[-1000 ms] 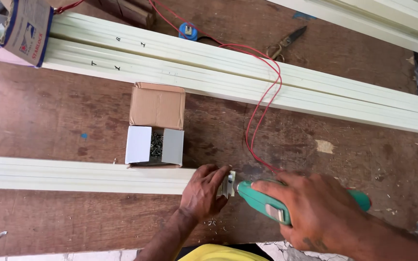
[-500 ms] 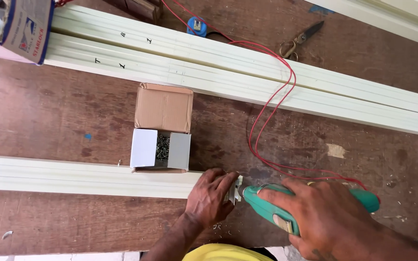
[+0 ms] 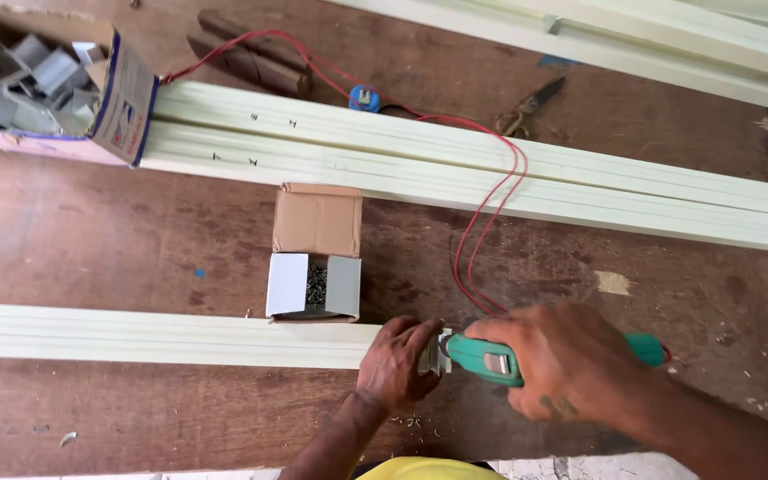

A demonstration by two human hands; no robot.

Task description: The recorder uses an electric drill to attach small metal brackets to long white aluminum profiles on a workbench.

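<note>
My left hand pins a small grey metal bracket on the end of the long cream profile strip, lower centre of frame, right hand wrapped round the green corded electric screwdriver; likely driving, next needs straight pressure.

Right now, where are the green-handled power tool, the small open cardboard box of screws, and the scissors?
green-handled power tool (image 3: 482, 357), head view, on its green body by the trigger.
small open cardboard box of screws (image 3: 316, 222), head view, on its brown lid flap.
scissors (image 3: 533, 104), head view, near the pivot.
</note>
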